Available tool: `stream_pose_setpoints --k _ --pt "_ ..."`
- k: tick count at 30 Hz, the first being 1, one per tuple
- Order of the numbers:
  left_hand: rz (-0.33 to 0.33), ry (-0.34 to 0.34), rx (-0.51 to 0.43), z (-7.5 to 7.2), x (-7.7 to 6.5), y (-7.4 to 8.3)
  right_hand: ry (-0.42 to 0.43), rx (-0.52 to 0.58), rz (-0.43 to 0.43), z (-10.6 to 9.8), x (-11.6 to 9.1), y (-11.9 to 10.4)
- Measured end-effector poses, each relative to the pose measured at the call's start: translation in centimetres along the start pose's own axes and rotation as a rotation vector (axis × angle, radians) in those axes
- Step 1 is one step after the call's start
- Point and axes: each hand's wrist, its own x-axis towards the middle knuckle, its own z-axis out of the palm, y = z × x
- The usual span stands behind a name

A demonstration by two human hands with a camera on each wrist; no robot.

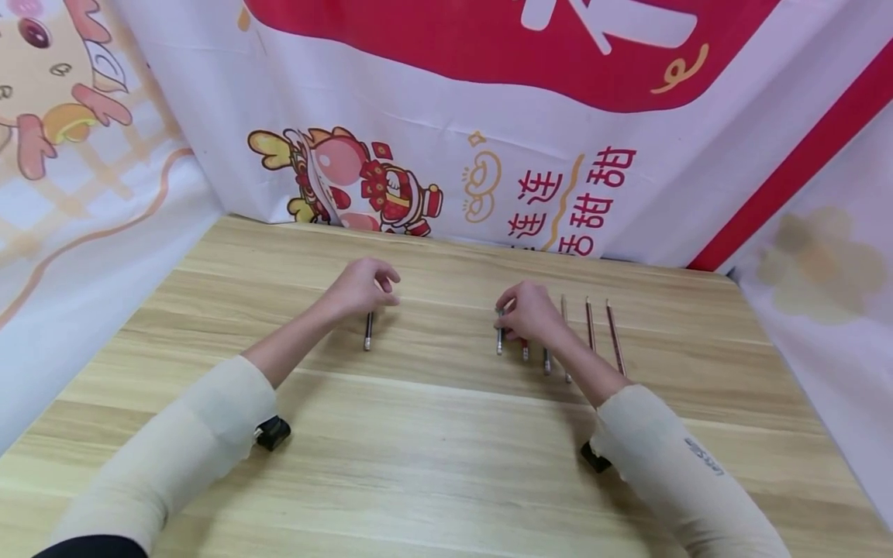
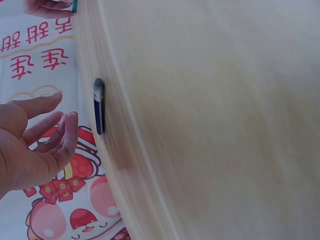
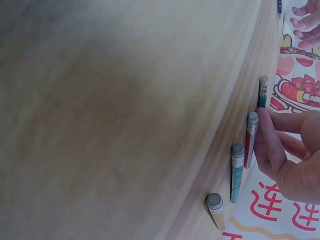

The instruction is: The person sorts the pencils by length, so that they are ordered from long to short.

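Note:
My left hand hovers over a dark pencil with fingers loosely bent and nothing in them. In the left wrist view there is a gap between that hand and the pencil. With thumb and fingertips, my right hand pinches a green pencil lying at the left end of a row; the hand hides its far part. Beside it in the right wrist view are a red pencil, a teal pencil and a tan pencil, eraser ends toward me.
Two more pencils, one brown and one dark red, lie at the row's right, partly behind the forearm. A printed cloth hangs behind the wooden table. Small black devices sit under both sleeves.

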Motion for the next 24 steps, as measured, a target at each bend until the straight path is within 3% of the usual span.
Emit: stream_pose_setpoints --k 17,24 --pt "-0.115 -0.016 0.061 -1.0 -1.1 -2.4 0.010 0.000 -0.003 0.2 0.0 0.1" --pt "-0.169 -0.033 0.007 -1.0 -1.5 -2.9 0.008 -0.008 0.005 0.2 0.0 0.0"
